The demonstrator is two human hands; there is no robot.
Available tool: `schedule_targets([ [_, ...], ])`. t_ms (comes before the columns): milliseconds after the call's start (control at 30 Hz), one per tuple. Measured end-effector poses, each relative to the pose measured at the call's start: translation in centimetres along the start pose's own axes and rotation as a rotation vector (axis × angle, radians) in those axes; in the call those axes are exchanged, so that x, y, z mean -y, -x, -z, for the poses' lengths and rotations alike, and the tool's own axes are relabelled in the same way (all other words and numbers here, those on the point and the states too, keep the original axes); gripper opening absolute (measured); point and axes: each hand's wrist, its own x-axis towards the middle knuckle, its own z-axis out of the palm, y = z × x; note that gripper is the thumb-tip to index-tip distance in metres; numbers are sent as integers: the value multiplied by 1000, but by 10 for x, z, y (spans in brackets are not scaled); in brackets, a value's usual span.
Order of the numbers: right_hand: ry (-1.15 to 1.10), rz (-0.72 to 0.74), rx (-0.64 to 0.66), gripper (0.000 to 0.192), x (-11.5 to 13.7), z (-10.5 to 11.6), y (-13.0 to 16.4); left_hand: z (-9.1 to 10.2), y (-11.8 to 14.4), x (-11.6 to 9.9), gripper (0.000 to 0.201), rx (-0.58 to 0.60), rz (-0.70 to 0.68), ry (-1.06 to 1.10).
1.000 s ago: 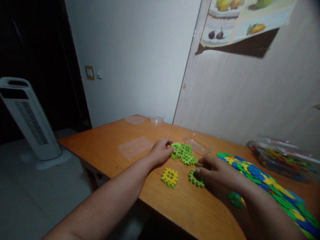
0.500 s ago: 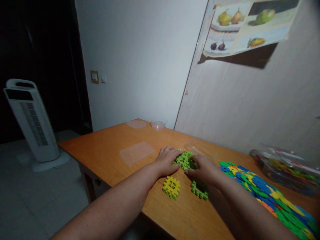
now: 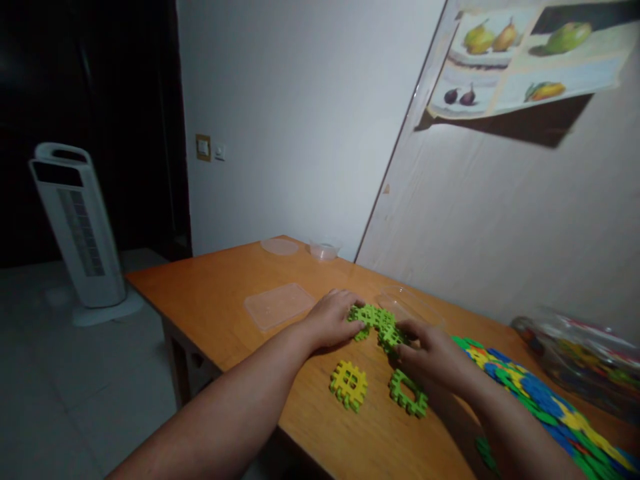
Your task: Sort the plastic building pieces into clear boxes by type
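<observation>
Light-green waffle-shaped interlocking blocks (image 3: 373, 316) lie between my two hands on the table. My left hand (image 3: 334, 321) grips their left end, thumb in front and fingers behind. At the right end, my right hand (image 3: 425, 348) pinches a green block that angles toward me; its fingertips partly cover that block. Closer to the front edge lie a yellow waffle block (image 3: 349, 385) with green beneath its edge and a green ring-like toothed block (image 3: 407, 393), both apart from my hands.
Many flat coloured pieces (image 3: 545, 393) are heaped at right, before a clear bag of pieces (image 3: 580, 353). Transparent containers (image 3: 410, 308), (image 3: 325, 249) and lids (image 3: 279, 307), (image 3: 279, 247) rest on the wooden table (image 3: 210, 287). A tower fan (image 3: 83, 227) stands on the floor at left.
My right hand has drawn away from my left, toward the right and nearer me. More of the green blocks now shows between them, with the right part angled forward. The view has shifted slightly left.
</observation>
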Motion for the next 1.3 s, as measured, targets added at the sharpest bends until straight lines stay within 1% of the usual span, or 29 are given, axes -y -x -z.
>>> schedule_targets([
  [67, -89, 7, -29, 27, 2, 4, 2, 7, 3, 0, 34, 64, 114, 176],
  [133, -147, 29, -44, 26, 5, 7, 4, 14, 8, 1, 36, 200, 228, 348],
  [167, -163, 42, -39, 26, 8, 8, 5, 16, 10, 2, 38, 268, 270, 399],
  [233, -183, 60, -18, 28, 12, 7, 5, 21, 14, 4, 41, 365, 315, 420],
  [367, -185, 118, -40, 33, 21, -4, 1, 27, 17, 8, 36, 427, 313, 319],
  [433, -134, 178, -40, 34, 25, -10, -3, 29, 17, 10, 34, 439, 289, 253],
  [567, -58, 250, 60, 29, 40, -12, -4, 29, 16, 14, 35, 430, 301, 186],
  [700, -64, 237, 160, 32, 58, -6, 12, 28, 15, 19, 36, 393, 322, 148],
  [833, -17, 218, 170, 29, 75, -9, 36, 28, 14, 20, 35, 364, 332, 132],
  [900, 20, 213, 172, 28, 79, -13, 43, 28, 14, 19, 36, 346, 370, 157],
  [1000, 59, 212, 188, 33, 76, -17, 46, 29, 13, 16, 37, 315, 416, 234],
  [1067, 61, 213, 146, 37, 70, -16, 43, 30, 12, 13, 38, 305, 439, 326],
  [1133, 54, 236, 45, 38, 62, -14, 37, 31, 11, 8, 39, 296, 443, 452],
  [1233, 78, 287, -133, 42, 54, -12, 25, 32, 8, 0, 39, 293, 382, 658],
  [1300, 107, 323, -190, 50, 52, -13, 19, 32, 8, -5, 40, 321, 333, 773],
])
